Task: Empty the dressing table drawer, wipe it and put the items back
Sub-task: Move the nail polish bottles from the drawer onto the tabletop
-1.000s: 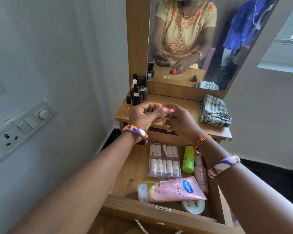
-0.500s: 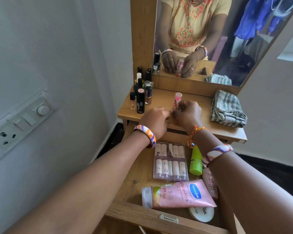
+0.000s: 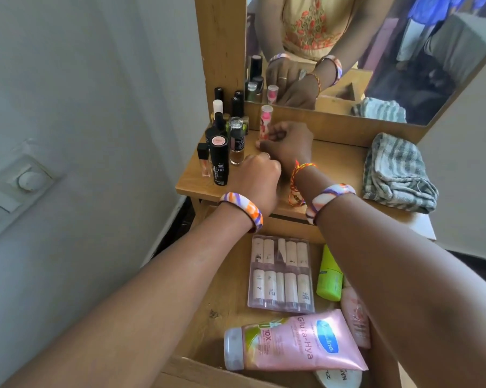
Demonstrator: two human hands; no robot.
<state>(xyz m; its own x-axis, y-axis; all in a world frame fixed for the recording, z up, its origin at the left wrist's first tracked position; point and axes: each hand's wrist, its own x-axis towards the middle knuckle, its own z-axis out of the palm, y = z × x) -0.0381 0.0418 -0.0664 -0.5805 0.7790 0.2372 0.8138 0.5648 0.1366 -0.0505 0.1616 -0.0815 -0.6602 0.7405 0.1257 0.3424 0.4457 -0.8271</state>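
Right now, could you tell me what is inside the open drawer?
The drawer holds a clear pack of tubes, a green bottle, a pink tube and a white jar. The right arm covers the rest.

On the pink tube [image 3: 295, 343] lying in my open drawer [image 3: 208, 312] I can read "Gluta-Hya" and "10X", with a blue oval logo whose script I only partly make out. The black stick [image 3: 220, 161] standing on the table top [image 3: 334, 158] carries "HD" among smaller print too fine for me. The white round tin [image 3: 338, 378] under the tube shows only cut-off letters, and the cream sticks' labels are too small.
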